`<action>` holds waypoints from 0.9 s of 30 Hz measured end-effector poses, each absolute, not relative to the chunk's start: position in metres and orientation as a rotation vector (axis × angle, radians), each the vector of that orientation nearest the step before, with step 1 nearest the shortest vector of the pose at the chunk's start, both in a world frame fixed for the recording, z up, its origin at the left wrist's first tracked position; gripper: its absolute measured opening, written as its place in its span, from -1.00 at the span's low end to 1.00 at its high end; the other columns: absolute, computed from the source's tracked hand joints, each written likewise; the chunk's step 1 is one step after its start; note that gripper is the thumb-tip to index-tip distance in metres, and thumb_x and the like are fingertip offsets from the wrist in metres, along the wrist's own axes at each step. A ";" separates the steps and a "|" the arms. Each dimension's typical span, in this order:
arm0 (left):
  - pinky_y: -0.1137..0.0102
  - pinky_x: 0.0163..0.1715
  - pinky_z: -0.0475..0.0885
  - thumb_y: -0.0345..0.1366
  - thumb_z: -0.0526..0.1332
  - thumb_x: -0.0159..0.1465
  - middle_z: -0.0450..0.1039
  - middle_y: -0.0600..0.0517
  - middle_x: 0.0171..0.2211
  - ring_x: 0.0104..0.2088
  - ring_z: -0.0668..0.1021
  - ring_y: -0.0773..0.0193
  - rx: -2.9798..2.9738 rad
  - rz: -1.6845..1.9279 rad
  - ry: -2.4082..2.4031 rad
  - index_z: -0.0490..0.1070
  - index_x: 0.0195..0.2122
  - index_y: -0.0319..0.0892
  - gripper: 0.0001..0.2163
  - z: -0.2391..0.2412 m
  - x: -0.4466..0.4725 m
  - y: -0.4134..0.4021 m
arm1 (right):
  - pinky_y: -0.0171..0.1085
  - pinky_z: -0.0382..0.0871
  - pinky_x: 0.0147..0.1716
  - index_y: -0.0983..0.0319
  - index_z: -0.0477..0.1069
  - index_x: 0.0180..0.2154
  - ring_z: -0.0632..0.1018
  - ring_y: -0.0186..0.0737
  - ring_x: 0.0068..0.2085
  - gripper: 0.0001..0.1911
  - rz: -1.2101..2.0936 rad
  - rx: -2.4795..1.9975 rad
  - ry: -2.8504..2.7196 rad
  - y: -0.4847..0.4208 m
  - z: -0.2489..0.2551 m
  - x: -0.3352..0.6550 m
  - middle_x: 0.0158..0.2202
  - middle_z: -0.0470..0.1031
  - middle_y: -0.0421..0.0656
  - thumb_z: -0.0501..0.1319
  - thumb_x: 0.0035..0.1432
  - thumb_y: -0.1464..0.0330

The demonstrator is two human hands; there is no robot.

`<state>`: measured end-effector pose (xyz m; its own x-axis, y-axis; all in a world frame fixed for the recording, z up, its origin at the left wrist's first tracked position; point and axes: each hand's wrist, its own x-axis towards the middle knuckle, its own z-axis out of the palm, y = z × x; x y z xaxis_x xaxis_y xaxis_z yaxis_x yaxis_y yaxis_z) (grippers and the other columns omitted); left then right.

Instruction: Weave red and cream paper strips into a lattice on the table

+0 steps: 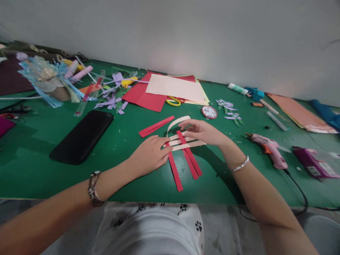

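Note:
Cream paper strips [198, 143] lie crosswise over and under red paper strips [193, 163] on the green table. My left hand [150, 153] rests at the left end of this weave, its thumb and fingers closed down on the strip ends. One cream strip [176, 121] is bent up into a loop. Its free end runs to the fingers of my right hand [200, 131], which are curled and closed on it; the exact fingertip contact is partly hidden. Behind my left hand lie two more red strips [156, 126], overlapping at one end.
A black phone [82, 137] lies left. Red sheets [145, 94], a cream sheet [175, 86], yellow-handled scissors [174, 102] and a round tin [209, 112] are behind. Right stand a pink glue gun [271, 148] with its cord and a purple pack [315, 163]. Purple paper scraps [113, 99] lie back left.

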<state>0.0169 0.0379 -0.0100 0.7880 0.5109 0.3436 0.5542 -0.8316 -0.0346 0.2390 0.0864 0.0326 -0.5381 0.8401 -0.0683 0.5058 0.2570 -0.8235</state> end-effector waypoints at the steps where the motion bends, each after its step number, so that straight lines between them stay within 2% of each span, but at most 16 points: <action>1: 0.23 -0.19 0.37 -0.37 0.02 0.24 0.41 -0.18 -0.10 -0.18 0.48 0.13 -2.847 -0.494 -0.854 0.41 -0.20 -0.25 -0.79 -0.010 0.017 0.038 | -0.31 0.42 -0.32 0.27 0.34 -0.17 0.47 -0.35 -0.28 -0.74 1.220 -1.210 -2.110 0.086 0.033 0.240 -0.22 0.42 -0.10 0.12 0.04 0.40; 6: 0.23 -0.22 0.39 -0.38 0.02 0.24 0.40 -0.18 -0.10 -0.21 0.47 0.12 -2.849 -0.520 -0.865 0.41 -0.21 -0.25 -0.79 -0.010 0.017 0.038 | -0.30 0.41 -0.31 0.27 0.33 -0.16 0.47 -0.36 -0.29 -0.73 1.268 -1.161 -2.069 0.084 0.032 0.237 -0.20 0.42 -0.10 0.13 0.03 0.39; 9: 0.24 -0.25 0.40 -0.38 0.01 0.23 0.41 -0.18 -0.13 -0.24 0.48 0.12 -2.839 -0.546 -0.849 0.41 -0.22 -0.26 -0.79 -0.009 0.018 0.037 | -0.32 0.40 -0.34 0.28 0.37 -0.18 0.47 -0.36 -0.34 -0.73 1.104 -1.219 -2.161 0.083 0.033 0.233 -0.24 0.43 -0.10 0.14 0.01 0.41; 14: 0.25 -0.24 0.41 -0.39 -0.01 0.24 0.42 -0.17 -0.16 -0.24 0.48 0.13 -2.829 -0.559 -0.834 0.41 -0.22 -0.26 -0.78 -0.008 0.018 0.037 | -0.35 0.35 -0.39 0.29 0.44 -0.45 0.47 -0.34 -0.42 -0.92 0.679 -1.475 -2.286 0.079 0.037 0.231 -0.40 0.46 -0.13 0.16 -0.03 0.47; 22: 0.26 -0.23 0.42 -0.39 0.02 0.22 0.44 -0.14 -0.18 -0.24 0.49 0.13 -2.805 -0.569 -0.832 0.42 -0.23 -0.25 -0.79 -0.008 0.018 0.038 | -0.37 0.14 -0.55 0.26 0.40 -0.62 0.39 -0.38 -0.56 -0.81 0.467 -1.601 -2.403 0.075 0.043 0.230 -0.58 0.46 -0.21 0.24 -0.01 0.38; 24: 0.27 -0.23 0.42 -0.38 0.02 0.22 0.44 -0.13 -0.18 -0.24 0.49 0.15 -2.792 -0.565 -0.831 0.42 -0.23 -0.24 -0.80 -0.008 0.018 0.038 | -0.34 0.19 -0.45 0.26 0.41 -0.61 0.39 -0.37 -0.54 -0.80 0.401 -1.539 -2.491 0.075 0.043 0.230 -0.58 0.47 -0.21 0.23 0.02 0.37; 27: 0.28 -0.24 0.42 -0.38 0.03 0.22 0.44 -0.13 -0.18 -0.25 0.49 0.16 -2.785 -0.563 -0.836 0.42 -0.23 -0.24 -0.80 -0.009 0.018 0.038 | -0.21 0.17 -0.14 0.25 0.42 -0.58 0.42 -0.35 -0.49 -0.80 0.248 -1.484 -2.621 0.075 0.045 0.229 -0.54 0.49 -0.22 0.21 0.05 0.38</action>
<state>0.0184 0.0377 -0.0088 0.7700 0.4927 0.4053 0.5608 -0.8256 -0.0619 0.2294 0.0745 0.0452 -0.5124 0.8585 0.0229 0.8389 0.5060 -0.2006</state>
